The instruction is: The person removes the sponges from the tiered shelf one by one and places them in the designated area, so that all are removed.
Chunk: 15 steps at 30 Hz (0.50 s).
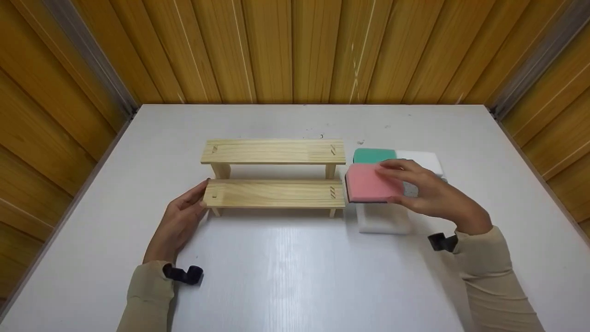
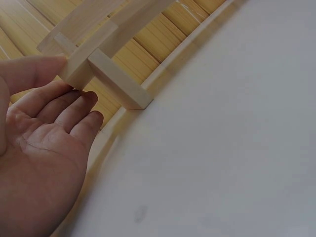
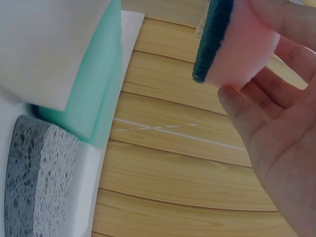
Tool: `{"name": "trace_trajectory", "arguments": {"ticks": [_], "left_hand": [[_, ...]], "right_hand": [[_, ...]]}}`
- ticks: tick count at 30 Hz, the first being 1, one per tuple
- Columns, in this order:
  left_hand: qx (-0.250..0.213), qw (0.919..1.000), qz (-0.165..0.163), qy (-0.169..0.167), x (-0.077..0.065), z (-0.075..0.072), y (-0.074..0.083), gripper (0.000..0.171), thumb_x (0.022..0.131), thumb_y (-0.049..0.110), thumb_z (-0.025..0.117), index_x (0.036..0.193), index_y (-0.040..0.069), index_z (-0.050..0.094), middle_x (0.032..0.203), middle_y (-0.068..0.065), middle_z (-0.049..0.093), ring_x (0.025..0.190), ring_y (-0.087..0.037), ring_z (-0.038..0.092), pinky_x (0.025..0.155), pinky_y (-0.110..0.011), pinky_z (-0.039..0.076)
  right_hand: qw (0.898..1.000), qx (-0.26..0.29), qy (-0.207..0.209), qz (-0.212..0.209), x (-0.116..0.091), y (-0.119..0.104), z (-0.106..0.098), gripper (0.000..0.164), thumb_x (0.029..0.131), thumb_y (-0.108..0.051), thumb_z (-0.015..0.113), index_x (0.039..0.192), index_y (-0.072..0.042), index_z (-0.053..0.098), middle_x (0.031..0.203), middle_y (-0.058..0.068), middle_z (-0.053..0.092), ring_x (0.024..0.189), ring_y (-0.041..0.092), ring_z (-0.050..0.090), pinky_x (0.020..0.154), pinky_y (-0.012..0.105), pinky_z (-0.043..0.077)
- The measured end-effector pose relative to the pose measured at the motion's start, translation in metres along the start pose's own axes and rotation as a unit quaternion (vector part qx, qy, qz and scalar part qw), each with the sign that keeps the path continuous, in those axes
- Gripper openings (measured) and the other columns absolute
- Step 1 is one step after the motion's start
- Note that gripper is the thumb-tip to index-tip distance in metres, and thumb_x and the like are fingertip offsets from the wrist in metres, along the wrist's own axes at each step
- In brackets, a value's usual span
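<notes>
A two-step wooden shelf (image 1: 274,193) stands mid-table. At the left end of its lower board, my left hand (image 1: 182,214) pinches the wood between thumb and fingers, the thumb (image 2: 39,71) showing against the board's edge. My right hand (image 1: 426,193) grips a pink sponge (image 1: 371,182) just right of that board, close over the other sponges. Its dark green scrubbing side (image 3: 212,39) faces down, away from the palm. Behind and below it lie a green sponge (image 1: 374,155), a white sponge (image 1: 421,161), a partly hidden grey sponge (image 1: 411,189) and a white one (image 1: 383,221) in front.
The white table (image 1: 286,276) runs back to a wall of wooden slats (image 1: 276,50), with more slats at both sides. Each wrist carries a small black camera mount (image 1: 184,275) over a beige sleeve (image 1: 486,258). Small dark specks mark the tabletop behind the shelf.
</notes>
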<state>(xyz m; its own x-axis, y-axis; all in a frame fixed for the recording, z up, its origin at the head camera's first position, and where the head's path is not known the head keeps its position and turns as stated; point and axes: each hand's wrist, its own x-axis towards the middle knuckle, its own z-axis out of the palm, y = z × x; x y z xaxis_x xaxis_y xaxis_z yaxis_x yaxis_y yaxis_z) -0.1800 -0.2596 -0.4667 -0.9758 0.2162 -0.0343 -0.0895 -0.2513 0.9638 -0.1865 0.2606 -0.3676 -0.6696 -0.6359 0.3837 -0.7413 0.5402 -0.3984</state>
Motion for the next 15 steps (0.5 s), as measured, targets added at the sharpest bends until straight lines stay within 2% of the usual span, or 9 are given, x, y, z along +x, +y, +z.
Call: {"name": "trace_trajectory", "arguments": {"ticks": [5,10,15], "left_hand": [[0.0,1.0,-0.001,0.001,0.0,0.0,0.0,0.063,0.096,0.001,0.052,0.151,-0.001,0.021,0.161,-0.012,0.013,0.149,-0.027,0.017,0.111,-0.02,0.036],[-0.009,1.0,-0.002,0.001,-0.001,0.001,0.001,0.063,0.096,0.001,0.052,0.151,-0.002,0.02,0.162,-0.012,0.013,0.149,-0.026,0.016,0.111,-0.019,0.037],[-0.01,1.0,-0.001,0.001,-0.001,0.001,0.001,0.063,0.096,0.001,0.053,0.151,-0.002,0.021,0.162,-0.012,0.013,0.149,-0.026,0.015,0.111,-0.019,0.036]], "right_hand": [[1.0,0.004,-0.002,0.016,-0.008,0.002,-0.005,0.064,0.071,0.008,0.078,0.131,-0.001,0.058,0.131,0.018,0.055,0.122,0.024,0.048,0.098,-0.003,0.03],[0.999,0.003,-0.013,0.041,-0.015,0.003,-0.011,0.065,0.073,0.005,0.078,0.134,-0.003,0.056,0.133,0.017,0.053,0.124,0.022,0.047,0.097,-0.003,0.028],[0.999,0.013,-0.008,0.049,-0.021,0.006,-0.016,0.066,0.073,0.002,0.079,0.135,-0.003,0.055,0.133,0.017,0.053,0.125,-0.002,0.04,0.096,-0.004,0.029]]}}
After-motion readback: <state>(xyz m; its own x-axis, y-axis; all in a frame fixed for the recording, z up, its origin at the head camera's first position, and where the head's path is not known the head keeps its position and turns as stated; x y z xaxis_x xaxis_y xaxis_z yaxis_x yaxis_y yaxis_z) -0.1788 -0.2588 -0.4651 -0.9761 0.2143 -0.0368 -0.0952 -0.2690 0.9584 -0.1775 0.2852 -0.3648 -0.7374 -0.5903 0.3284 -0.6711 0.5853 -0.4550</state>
